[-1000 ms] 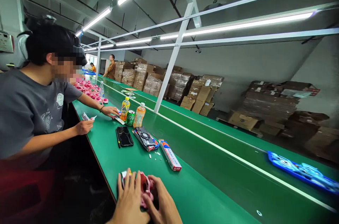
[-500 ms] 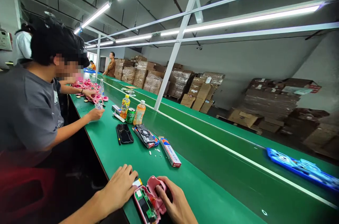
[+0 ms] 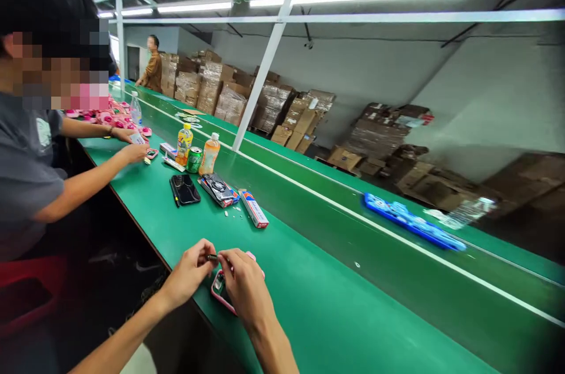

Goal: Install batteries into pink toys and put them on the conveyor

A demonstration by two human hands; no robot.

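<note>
My left hand [image 3: 189, 275] is closed in a pinch on one end of a small dark piece [image 3: 212, 257], too small to name. The fingertips of my right hand [image 3: 245, 283] pinch its other end. Under both hands lies an opened pink plastic case [image 3: 223, 301] on the green table, with green circuit board and a dark part showing inside. My right hand covers much of it, and a bit of its pink cover shows beyond the knuckles.
Ahead lie a box [image 3: 253, 209], a phone-like black device [image 3: 185, 189] and small white scraps. Two drink bottles [image 3: 209, 154] and a green can [image 3: 194, 159] stand farther off. A co-worker [image 3: 26, 156] handles parts at left. A blue tray [image 3: 410, 222] sits on the right.
My right hand has left the pink cover and met my left hand above the case, with the small dark piece between them. The view has shifted, and the co-worker's hands have come together.
</note>
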